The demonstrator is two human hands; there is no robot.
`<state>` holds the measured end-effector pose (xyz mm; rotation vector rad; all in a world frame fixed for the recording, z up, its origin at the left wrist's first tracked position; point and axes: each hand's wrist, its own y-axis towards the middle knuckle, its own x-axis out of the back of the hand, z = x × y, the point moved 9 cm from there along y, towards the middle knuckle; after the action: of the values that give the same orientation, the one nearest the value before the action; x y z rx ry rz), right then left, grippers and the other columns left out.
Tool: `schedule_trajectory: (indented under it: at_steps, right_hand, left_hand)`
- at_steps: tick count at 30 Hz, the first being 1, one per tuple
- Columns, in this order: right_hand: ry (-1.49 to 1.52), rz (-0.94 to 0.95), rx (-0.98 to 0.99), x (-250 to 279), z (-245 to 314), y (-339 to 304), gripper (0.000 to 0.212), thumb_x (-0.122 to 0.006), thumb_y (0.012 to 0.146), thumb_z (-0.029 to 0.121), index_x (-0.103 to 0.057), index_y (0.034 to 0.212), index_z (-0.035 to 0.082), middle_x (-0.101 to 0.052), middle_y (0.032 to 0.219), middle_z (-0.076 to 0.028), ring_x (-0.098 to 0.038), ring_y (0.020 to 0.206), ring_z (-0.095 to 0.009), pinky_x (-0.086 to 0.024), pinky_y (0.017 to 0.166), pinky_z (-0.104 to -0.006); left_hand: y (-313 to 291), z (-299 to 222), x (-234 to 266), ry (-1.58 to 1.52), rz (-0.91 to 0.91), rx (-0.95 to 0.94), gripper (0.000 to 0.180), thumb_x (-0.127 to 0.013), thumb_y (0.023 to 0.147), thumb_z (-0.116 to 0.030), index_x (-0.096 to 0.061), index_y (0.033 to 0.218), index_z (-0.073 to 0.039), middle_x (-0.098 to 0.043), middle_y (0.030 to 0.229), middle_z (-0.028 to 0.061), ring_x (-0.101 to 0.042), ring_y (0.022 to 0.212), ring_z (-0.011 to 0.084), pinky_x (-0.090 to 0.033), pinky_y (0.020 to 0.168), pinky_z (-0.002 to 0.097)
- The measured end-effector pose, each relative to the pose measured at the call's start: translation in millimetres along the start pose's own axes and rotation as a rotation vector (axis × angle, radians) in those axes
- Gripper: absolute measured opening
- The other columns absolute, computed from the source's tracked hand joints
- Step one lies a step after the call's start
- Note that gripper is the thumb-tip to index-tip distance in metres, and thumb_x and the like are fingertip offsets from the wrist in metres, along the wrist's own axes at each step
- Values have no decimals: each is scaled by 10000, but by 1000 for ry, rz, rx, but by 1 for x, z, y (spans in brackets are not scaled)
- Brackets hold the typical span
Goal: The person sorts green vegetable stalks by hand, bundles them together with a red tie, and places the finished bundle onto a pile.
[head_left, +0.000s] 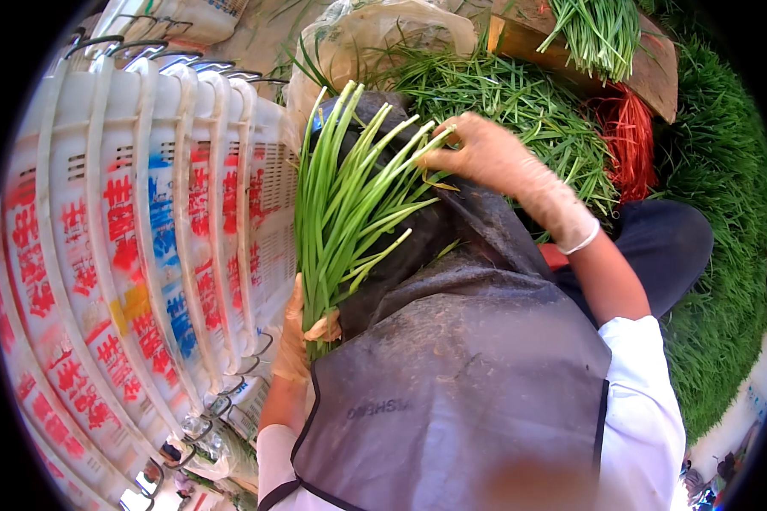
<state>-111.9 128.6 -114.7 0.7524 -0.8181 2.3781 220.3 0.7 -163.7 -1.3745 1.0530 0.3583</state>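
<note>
Going left to right: white slatted crates (128,221) with red and blue markings are standing along the left side. Left hand (291,345), in what looks like a thin glove, is clamping round the lower part of the green stalk bunch (325,221), thumb across the front, grip looking firm. The bunch is sitting over the lap, left of centre, against the dark apron (477,366), pale cut ends fanning up and away from the body; a few stalks are splaying out to the right. Behind it a clear plastic bag (392,34) is lying crumpled beside a heap of loose leaves (520,102). Right hand (494,157), gloved too, is meeting the cut ends at the bunch's right edge, thumb and forefinger close together; can't tell if they're actually pinching a stalk. Further right, another bunch (601,38) is resting on a wooden block (520,38), red strands (631,145) are hanging just below, and a big mass of greens (724,230) is filling the far right. My read: the step in hand is dressing the bunch, i.e. picking over or evening the stalks; no tie is showing on it. Next move is probably calling for a steady left clamp, with the right fingertips working the stray stalks one by one. Main risk: pulling too hard, and good stalks are slipping out too.
</note>
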Motion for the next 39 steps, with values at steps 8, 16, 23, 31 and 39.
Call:
schedule_trajectory:
  at_steps: [8,16,23,31,39]
  right_hand:
    - [1,-309,270,15,-4,14,287,-629,875,251,-668,1122,110,-681,989,-118,-653,942,-270,-508,882,-393]
    - [-171,-225,510,40,13,-12,504,-693,821,377,-567,1227,106,-599,1165,-127,-566,1105,-319,-455,959,-415]
    - [-763,-201,720,-4,46,-25,255,-633,847,154,-609,1101,144,-609,856,-37,-630,708,-201,-536,664,-375]
    - [-482,-239,902,8,107,-72,172,-646,816,214,-625,944,102,-636,896,-53,-642,834,-226,-513,705,-325]
    - [-729,-289,781,20,60,-38,75,-608,742,112,-637,804,143,-632,820,-29,-648,806,-225,-537,705,-350]
  left_hand:
    - [0,-5,-18,-98,16,-119,600,-362,942,-641,-530,1232,-144,-448,466,10,-330,318,103,-269,374,245]
    - [2,-3,-15,-120,110,-159,570,-417,944,-598,-516,1250,-127,-444,466,-17,-333,317,90,-273,378,234]
    - [2,-2,-31,-57,155,-180,545,-460,945,-562,-508,1257,-117,-440,465,-33,-334,316,83,-272,377,229]
    - [-4,4,-23,-63,26,-176,485,-598,900,-373,-496,1253,-56,-444,461,-49,-344,324,64,-304,389,225]
    - [-8,-7,-34,188,-82,-72,380,-616,850,-191,-524,1166,-1,-523,561,37,-380,330,85,-368,420,209]
